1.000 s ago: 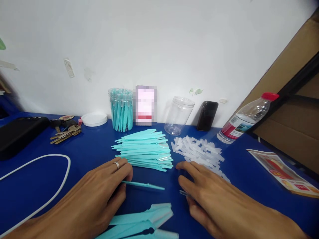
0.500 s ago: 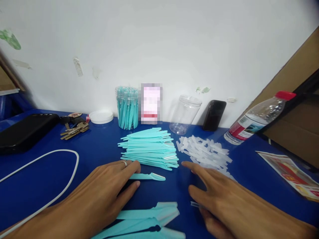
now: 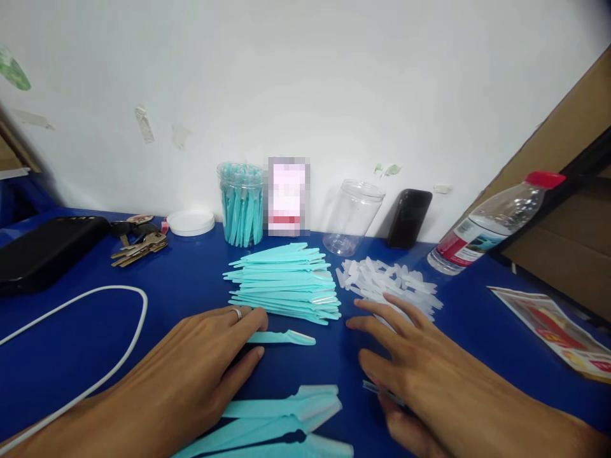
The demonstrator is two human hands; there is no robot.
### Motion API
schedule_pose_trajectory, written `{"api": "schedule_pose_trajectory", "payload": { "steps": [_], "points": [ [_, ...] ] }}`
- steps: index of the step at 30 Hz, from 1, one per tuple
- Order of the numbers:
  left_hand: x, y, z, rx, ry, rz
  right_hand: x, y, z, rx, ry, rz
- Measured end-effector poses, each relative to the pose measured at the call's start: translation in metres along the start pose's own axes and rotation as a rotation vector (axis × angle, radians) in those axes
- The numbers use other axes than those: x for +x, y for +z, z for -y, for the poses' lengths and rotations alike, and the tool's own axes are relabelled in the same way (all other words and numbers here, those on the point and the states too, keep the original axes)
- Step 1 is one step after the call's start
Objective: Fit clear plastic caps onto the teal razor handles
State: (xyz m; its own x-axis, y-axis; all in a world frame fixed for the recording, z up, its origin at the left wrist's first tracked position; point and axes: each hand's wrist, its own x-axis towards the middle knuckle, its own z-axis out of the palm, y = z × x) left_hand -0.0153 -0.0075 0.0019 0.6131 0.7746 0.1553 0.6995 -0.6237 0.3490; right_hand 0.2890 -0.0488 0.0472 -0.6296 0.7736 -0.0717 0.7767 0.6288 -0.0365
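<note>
My left hand [image 3: 210, 356], a ring on one finger, is closed on the handle of a turquoise eyebrow razor [image 3: 291, 338]. That razor's blade end points right; the fingers hide its handle end. My right hand [image 3: 405, 356] has its upper fingers stretched out at the near edge of a pile of translucent white blade covers [image 3: 391, 283]. Lower in the same hand, a clear cover [image 3: 377, 388] is pinched near the thumb, partly hidden. Beyond the hands lies a heap of turquoise razors [image 3: 281, 283]. Several razors with covers on their blades [image 3: 286, 420] lie nearest me.
At the wall stand a jar full of razors [image 3: 241, 207], a blurred-out screen [image 3: 286, 197], a tilted clear jar [image 3: 353, 216] and a dark phone [image 3: 409, 218]. A water bottle [image 3: 491, 229] leans right. Left are a white lid [image 3: 191, 222], keys [image 3: 146, 248] and a white cable [image 3: 143, 318].
My right hand's upper fingers have lifted and spread over the near edge of the cover pile. My left hand has stayed on the razor. The view has shifted slightly.
</note>
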Motion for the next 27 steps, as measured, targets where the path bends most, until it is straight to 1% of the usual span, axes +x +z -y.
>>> {"api": "schedule_pose_trajectory", "payload": {
  "steps": [2, 6, 8, 13, 17, 19, 21, 23, 25, 27],
  "points": [
    [-0.001, 0.0, -0.001, 0.0, -0.002, -0.011, 0.0, 0.003, -0.002, 0.016, 0.004, 0.006],
    [-0.001, -0.001, -0.003, 0.014, -0.003, -0.02, -0.003, 0.006, -0.005, 0.032, 0.005, 0.066],
    [-0.001, -0.002, -0.003, 0.024, -0.004, -0.001, -0.006, 0.009, -0.006, 0.013, -0.007, 0.027],
    [0.0, 0.0, 0.0, 0.026, -0.011, 0.026, -0.006, 0.013, -0.007, -0.059, -0.031, -0.148],
    [0.001, 0.0, 0.001, 0.009, -0.014, 0.018, -0.005, 0.006, -0.002, -0.013, -0.025, -0.195],
    [0.001, 0.0, 0.0, -0.002, -0.006, -0.028, -0.004, 0.001, 0.0, 0.053, 0.044, -0.241],
    [-0.001, 0.0, -0.002, -0.005, 0.021, -0.11, -0.003, -0.003, 0.001, 0.155, 0.15, -0.289],
    [-0.004, 0.001, -0.002, -0.002, 0.065, -0.192, 0.0, -0.006, 0.003, 0.291, 0.227, -0.294],
    [-0.007, 0.003, -0.002, 0.009, 0.107, -0.253, 0.003, -0.009, 0.005, 0.454, 0.261, -0.284],
    [-0.009, 0.005, -0.002, 0.029, 0.127, -0.288, 0.008, -0.01, 0.008, 0.626, 0.268, -0.273]
  ]
}}
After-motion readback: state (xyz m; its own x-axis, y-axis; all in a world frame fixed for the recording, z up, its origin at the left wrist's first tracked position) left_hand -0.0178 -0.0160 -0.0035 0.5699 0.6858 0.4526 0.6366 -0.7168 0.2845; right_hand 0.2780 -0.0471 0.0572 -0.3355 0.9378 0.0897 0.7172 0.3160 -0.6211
